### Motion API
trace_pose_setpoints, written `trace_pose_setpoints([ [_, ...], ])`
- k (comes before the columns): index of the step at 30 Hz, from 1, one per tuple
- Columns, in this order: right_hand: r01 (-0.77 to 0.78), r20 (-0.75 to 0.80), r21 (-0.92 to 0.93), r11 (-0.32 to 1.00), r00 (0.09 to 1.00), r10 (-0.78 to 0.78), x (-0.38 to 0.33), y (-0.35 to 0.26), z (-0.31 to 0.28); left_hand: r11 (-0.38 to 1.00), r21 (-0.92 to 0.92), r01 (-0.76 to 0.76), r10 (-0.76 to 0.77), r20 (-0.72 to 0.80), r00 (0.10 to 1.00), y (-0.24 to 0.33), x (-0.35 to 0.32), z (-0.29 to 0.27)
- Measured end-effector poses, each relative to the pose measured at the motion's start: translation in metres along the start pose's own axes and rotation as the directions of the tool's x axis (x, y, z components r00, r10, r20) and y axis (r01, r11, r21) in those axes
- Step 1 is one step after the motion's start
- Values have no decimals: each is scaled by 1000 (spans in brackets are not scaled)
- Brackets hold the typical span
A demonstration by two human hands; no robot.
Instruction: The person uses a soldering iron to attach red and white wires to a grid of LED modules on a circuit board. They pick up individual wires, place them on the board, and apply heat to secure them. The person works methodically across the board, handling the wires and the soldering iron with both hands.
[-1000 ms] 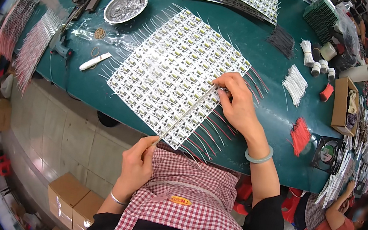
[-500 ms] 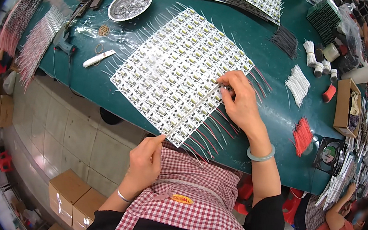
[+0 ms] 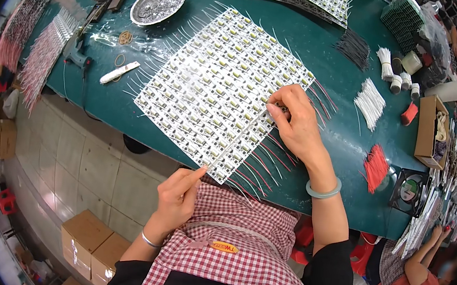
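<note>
Right hand [image 3: 297,123] on the board [image 3: 207,82], left hand [image 3: 178,196] at its near edge | whether either grips: can't tell | wires [image 3: 324,94] already line two sides | loose red wires [image 3: 374,168] apparently unused

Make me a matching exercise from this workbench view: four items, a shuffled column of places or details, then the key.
1. left hand
2. right hand
3. silvery bowl
4. red wires

A. left of the black fan
B. pale green bangle at its wrist
C. left of the board sheet's far corner
D. thin bracelet at its wrist

Pairs: 1-D, 2-B, 3-C, 4-A
</note>
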State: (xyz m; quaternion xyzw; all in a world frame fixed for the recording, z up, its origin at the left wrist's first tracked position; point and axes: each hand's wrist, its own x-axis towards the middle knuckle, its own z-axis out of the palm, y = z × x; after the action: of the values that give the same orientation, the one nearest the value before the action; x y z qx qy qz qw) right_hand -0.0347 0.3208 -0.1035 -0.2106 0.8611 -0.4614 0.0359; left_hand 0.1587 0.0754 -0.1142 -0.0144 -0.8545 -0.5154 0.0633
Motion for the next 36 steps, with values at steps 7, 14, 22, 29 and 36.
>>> trace_pose_setpoints([
  [7, 27, -13, 30, 999, 1000, -27, 2, 9, -5, 979, 155, -135, 130, 41, 991, 4, 0, 4],
  [14, 16, -12, 53, 998, 1000, -16, 5, 10, -9, 936, 288, -201, 186, 76, 980, 15, -2, 12],
  [22, 35, -24, 90, 995, 999, -33, 4, 10, -11, 856, 417, -306, 268, 150, 952, 18, -12, 34],
  [29, 4, -8, 82, 997, 1000, -3, 4, 9, -12, 909, 379, -170, 107, 182, 977, 26, -9, 31],
  [36, 14, -350, 183, 983, 935, 51, -7, -1, -4, 970, 193, -148, 135, 79, 988, 32, -2, 22],
])
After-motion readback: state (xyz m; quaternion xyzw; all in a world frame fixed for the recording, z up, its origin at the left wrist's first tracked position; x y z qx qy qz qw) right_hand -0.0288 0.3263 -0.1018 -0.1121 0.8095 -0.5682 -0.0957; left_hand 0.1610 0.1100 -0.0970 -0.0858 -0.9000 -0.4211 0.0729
